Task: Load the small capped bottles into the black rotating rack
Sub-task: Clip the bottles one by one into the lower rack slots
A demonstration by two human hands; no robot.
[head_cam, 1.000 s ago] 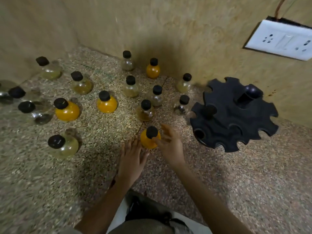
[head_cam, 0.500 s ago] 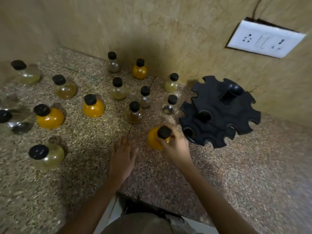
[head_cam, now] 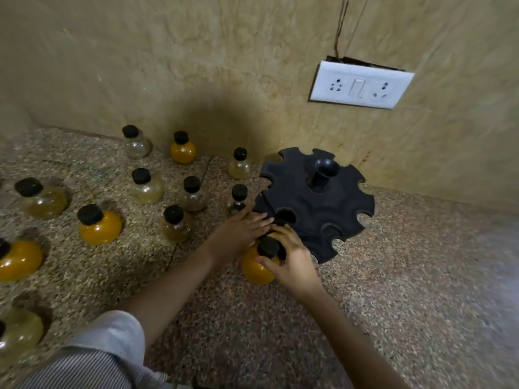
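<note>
A black notched rack (head_cam: 331, 203) with a central knob stands on the speckled stone counter near the wall. My right hand (head_cam: 295, 262) grips an orange bottle (head_cam: 255, 268) by its black cap, right at the rack's near-left edge. My left hand (head_cam: 241, 231) reaches across with straight fingers resting on the rack's left edge, just above that bottle. Several more capped bottles stand to the left, among them an orange one (head_cam: 99, 224), an amber one (head_cam: 176, 224) and a clear one (head_cam: 238, 199) close behind my left hand.
The counter (head_cam: 407, 290) meets tan walls at the back and right. A white socket plate (head_cam: 361, 85) hangs on the wall above the rack. More bottles (head_cam: 19, 259) crowd the left edge. My striped sleeve (head_cam: 92, 357) fills the lower left.
My right hand closed on the orange bottle and carried it rightward to the rack's edge. My left hand moved off the counter onto the rack. The camera swung right.
</note>
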